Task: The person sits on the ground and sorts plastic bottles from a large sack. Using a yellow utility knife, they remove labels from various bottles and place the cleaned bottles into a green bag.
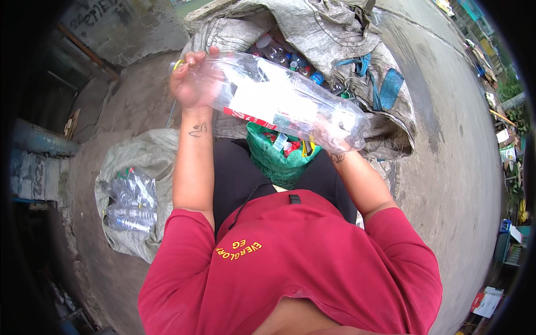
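Note:
A large clear plastic bottle (251, 63) lies aslant across both my hands, above my lap. My left hand (194, 81) is wrapped around its neck end, close to a yellow ring below the mouth. At the base end my right hand (328, 132) grips it from beneath, seen mostly through the clear plastic. Part of a red and white label (251, 118) clings to the bottle's side. Below the bottle, between my thighs, stands a green woven sack (284, 169) holding red and white scraps and a yellow-and-black object (307, 148).
In front lies a big grey woven sack (339, 35), its mouth showing many plastic bottles (293, 58) with coloured caps. On the left, a smaller pale sack (142, 146) holds several clear bottles (132, 205). Concrete ground (448, 176) stretches right towards piled clutter (506, 146). A wall (134, 31) rises at far left.

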The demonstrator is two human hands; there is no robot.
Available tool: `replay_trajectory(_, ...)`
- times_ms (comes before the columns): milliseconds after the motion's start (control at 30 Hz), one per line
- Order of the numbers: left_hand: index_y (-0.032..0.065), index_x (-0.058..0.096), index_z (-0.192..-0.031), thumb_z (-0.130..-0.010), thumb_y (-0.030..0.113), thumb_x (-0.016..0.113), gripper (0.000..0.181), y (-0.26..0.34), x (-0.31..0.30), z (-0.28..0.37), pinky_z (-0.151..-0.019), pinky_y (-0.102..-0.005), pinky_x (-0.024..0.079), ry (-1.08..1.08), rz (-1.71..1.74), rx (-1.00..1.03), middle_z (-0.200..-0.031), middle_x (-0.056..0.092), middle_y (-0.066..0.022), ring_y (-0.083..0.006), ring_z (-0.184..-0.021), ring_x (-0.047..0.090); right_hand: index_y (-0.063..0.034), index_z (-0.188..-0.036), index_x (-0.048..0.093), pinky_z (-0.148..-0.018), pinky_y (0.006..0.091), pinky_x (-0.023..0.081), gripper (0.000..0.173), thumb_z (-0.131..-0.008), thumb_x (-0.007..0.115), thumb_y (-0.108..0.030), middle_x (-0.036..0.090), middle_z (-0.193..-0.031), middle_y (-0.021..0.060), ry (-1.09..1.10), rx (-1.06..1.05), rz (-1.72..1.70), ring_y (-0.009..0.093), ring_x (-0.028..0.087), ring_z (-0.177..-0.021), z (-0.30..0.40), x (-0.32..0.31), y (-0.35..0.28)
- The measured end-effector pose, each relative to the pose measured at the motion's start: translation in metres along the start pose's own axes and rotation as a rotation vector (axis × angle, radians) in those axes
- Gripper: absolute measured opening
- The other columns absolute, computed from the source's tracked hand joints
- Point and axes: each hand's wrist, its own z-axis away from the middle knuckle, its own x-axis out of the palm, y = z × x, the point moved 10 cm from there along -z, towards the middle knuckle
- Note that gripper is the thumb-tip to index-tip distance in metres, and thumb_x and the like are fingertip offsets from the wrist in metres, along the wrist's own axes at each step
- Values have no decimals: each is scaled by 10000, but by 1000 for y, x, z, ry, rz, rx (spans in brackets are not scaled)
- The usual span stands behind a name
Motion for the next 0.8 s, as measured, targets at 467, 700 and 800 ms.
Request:
replay_trajectory(467, 161, 534, -787, -804, 410, 600, 257, 6, -57, 11, -919, -431, 263, 893, -273, 203, -909, 575, 40, -131, -942, 482, -12, -857, 612, -480, 235, 429, 229, -737, 728, -168, 607, -745, 28, 340, -681, 563, 68, 516, -505, -1, -33, -11)
replay_trajectory(700, 110, 560, -850, -801, 447, 622, 346, -16, -25, 10, -886, -376, 314, 844, -443, 184, -977, 579, -25, -137, -1004, 465, -76, -1023, 589, -686, 352, 492, 455, -612, 767, -158, 555, -978, 122, 334, -1516, 1303, 284, 594, -840, 76, 115, -112)
replay_trajectory(800, 125, 567, -821, -798, 420, 638, 304, -17, -2, 7, -759, -299, 389, 762, -523, 214, -934, 600, -27, -119, -906, 514, -58, -1045, 584, -736, 344, 482, 499, -597, 782, -157, 545, -976, 126, 336, -1478, 1361, 284, 580, -872, 78, 124, -120)
